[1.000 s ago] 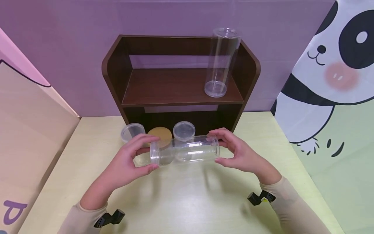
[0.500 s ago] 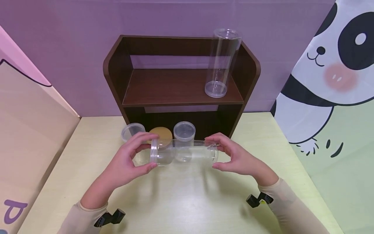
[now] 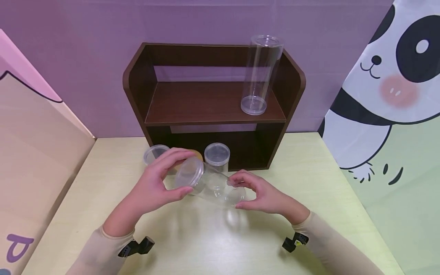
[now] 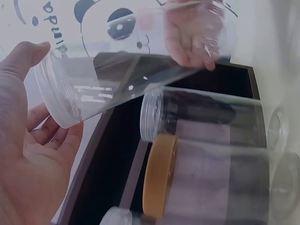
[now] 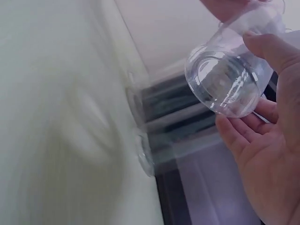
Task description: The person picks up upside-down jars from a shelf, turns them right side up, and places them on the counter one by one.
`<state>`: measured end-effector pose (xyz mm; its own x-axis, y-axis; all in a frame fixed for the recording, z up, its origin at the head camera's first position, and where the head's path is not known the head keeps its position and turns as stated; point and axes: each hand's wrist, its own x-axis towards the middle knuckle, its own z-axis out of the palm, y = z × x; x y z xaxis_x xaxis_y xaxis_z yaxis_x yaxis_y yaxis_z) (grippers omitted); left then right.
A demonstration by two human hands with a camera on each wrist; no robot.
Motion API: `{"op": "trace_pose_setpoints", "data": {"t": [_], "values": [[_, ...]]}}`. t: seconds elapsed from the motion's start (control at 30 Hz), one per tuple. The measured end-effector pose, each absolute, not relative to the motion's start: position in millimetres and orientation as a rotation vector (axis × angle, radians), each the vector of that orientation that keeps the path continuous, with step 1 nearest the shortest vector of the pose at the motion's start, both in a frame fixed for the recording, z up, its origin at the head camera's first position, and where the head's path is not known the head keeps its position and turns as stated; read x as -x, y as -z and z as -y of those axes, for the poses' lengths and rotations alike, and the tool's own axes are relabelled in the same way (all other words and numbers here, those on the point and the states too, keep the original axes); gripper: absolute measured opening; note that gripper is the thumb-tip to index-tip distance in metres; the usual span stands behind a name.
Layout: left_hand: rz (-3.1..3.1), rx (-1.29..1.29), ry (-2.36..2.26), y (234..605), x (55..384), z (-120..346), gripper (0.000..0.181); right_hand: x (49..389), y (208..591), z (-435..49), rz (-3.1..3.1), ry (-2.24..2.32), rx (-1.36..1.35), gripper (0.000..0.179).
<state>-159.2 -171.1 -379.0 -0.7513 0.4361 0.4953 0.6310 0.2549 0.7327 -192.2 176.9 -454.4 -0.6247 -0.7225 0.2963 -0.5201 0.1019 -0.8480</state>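
Both hands hold a clear plastic jar [image 3: 209,188] tilted in the air above the table, its lidded end raised toward the left. My left hand [image 3: 154,187] grips the clear lid end between thumb and fingers. The jar's base is held by my right hand [image 3: 266,193], whose thumb and fingers lie around it in the right wrist view. Behind them stand a jar with a clear lid [image 3: 217,153], a jar with a tan lid [image 4: 159,176] and another clear-lidded jar [image 3: 154,153], partly hidden by the left hand.
A dark brown two-level shelf [image 3: 209,101] stands at the back of the pale table [image 3: 220,244]. On its upper board, at the right, a tall clear jar [image 3: 259,76] stands upright. The three other jars stand close together before the lower level.
The jar has turned from lying level to tilted, lid end up and base down toward me. My right hand has moved left and nearer; the left hand has shifted slightly right and up.
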Motion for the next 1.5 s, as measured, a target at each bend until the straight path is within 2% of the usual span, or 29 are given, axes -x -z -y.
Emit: {"op": "trace_pose_setpoints", "data": {"t": [0.43, 0.63, 0.8, 1.2, 1.5], "values": [[2.367, 1.243, 1.353, 362, 175, 134, 0.073, 192, 476, -151, -2.094, 1.627, 1.254, 0.062], [2.356, 1.309, 1.346, 360, 180, 124, 0.071, 192, 479, -149, -2.109, 1.64, 1.19, 0.078], [2.375, 1.316, 1.391, 360, 180, 121, 0.071, 193, 479, -148, -2.106, 1.642, 1.176, 0.084], [2.38, 1.322, 1.444, 363, 181, 120, 0.075, 193, 482, -146, -2.072, 1.676, 1.157, 0.085], [2.371, 1.239, 1.426, 368, 184, 139, 0.079, 194, 482, -151, -2.146, 1.66, 1.133, 0.084]]}}
